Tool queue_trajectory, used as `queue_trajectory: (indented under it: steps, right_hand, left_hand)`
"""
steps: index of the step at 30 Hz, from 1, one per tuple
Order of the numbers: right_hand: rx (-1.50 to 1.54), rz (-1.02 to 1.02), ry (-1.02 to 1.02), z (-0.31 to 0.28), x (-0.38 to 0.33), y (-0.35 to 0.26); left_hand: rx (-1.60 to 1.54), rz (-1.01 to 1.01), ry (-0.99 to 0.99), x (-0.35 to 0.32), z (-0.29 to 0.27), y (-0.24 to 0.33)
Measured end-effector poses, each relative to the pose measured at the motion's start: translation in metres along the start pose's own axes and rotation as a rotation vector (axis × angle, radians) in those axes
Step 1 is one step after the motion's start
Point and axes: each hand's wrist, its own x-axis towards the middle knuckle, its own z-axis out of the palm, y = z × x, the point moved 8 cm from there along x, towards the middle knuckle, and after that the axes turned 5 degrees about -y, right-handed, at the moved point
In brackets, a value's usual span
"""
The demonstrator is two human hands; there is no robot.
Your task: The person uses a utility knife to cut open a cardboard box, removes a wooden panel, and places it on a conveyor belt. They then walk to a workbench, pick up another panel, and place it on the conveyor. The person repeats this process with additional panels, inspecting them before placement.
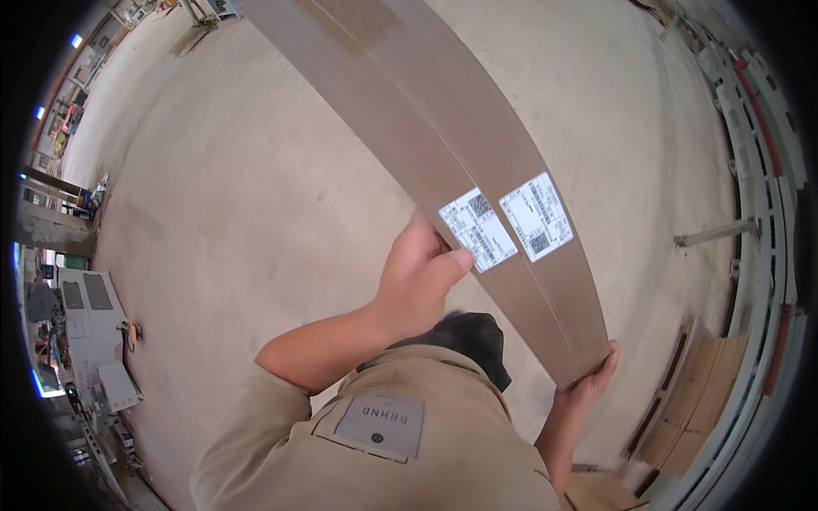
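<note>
A long brown cardboard box [443, 111] with a seam down its middle slants across the view in front of me, from the top left to the lower right. Two white printed labels, a left one [478, 230] and a right one [536, 217], are stuck on either side of the seam toward its near end. My left hand [419, 268] grips the box's left edge, thumb on top beside the left label, the other fingers hidden beneath. At the near right corner my right hand [592, 376] is closed around the box end; part of its fingers is hidden.
A grey machine cabinet [92, 328] stands at the left. Flat brown cardboard [699, 400] leans at the lower right, by a long metal frame [771, 255] along the right side. A metal bar [716, 232] juts out from that frame. Pale concrete floor [239, 187] spreads below.
</note>
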Motion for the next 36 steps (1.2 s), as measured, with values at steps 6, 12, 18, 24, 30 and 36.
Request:
queue_trajectory:
  steps: [6, 12, 18, 24, 30, 36]
  right_hand:
    - [0.046, -0.117, -0.033, 0.078, 0.260, 0.000]
    - [-0.035, -0.022, 0.048, -0.004, 0.123, -0.003]
    - [-0.023, -0.118, -0.022, -0.007, 0.143, -0.006]
    - [0.052, -0.114, 0.049, -0.002, 0.127, 0.006]
    - [0.040, -0.210, 0.124, -0.006, 0.101, 0.004]
    - [0.089, -0.230, 0.214, -0.005, 0.077, 0.028]
  left_hand:
    - [0.037, 0.140, -0.125, 0.262, -0.008, -0.026]
    - [-0.012, 0.089, -0.054, 0.115, 0.014, -0.062]
    - [0.065, 0.147, -0.111, 0.123, 0.021, -0.056]
    - [0.042, 0.162, -0.167, 0.126, 0.016, -0.059]
    - [0.048, 0.125, -0.280, 0.133, 0.015, -0.057]
    - [0.085, 0.113, -0.381, 0.138, 0.012, -0.054]
